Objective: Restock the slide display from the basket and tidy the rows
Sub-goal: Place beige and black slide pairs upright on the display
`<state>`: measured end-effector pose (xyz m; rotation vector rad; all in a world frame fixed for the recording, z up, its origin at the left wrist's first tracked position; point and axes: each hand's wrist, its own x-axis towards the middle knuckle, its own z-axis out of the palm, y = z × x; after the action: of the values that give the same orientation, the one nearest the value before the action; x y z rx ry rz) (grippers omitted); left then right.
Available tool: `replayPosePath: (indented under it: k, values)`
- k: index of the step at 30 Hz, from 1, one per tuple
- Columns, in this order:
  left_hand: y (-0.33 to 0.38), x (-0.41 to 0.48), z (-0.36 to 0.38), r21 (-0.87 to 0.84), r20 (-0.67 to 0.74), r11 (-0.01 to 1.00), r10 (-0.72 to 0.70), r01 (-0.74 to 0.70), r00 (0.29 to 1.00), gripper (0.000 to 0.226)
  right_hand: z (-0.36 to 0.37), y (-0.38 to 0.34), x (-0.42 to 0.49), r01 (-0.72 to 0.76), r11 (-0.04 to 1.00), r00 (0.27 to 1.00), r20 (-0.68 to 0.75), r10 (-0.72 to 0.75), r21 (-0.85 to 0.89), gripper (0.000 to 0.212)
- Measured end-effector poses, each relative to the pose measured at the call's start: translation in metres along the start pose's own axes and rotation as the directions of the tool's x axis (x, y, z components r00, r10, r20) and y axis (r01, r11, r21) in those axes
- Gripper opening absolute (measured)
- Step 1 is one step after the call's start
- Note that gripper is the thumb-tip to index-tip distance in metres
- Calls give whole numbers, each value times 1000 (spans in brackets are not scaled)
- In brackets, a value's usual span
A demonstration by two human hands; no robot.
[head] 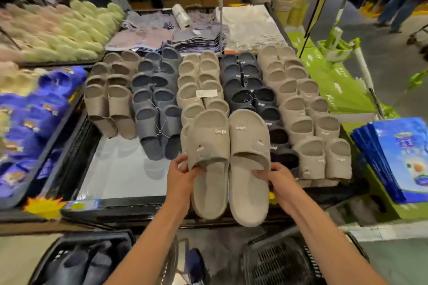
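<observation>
The left hand (183, 174) and right hand (276, 179) are each gripping one strap edge of the pair of beige slides (247, 146), holding it over the display tray (143, 202) front, and the foam is probably handling light, bendy and grippy.

Your display (115, 169) carries five rows: one taupe row (108, 99), one grey-blue row (157, 99), one black row (245, 90), two beige rows (199, 81) (301, 109); you hold two loose slides (208, 146) (249, 146), one in your left hand (180, 176), one in your right hand (278, 180), above two baskets (76, 237) (278, 261).
</observation>
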<state>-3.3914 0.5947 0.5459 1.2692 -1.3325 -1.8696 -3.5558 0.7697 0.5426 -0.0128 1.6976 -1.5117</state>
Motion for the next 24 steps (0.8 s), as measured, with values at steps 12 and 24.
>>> replayPosePath:
  k: [12,24]
  values:
    - [2,90,-38,102,-64,995,22,-15,998,39,76,-7,71,21,978,986,-157,-54,-206,39]
    - [-22,130,-39,250,-89,968,8,15,996,43,110,1,98,-13,644,923,-257,-286,-765,32]
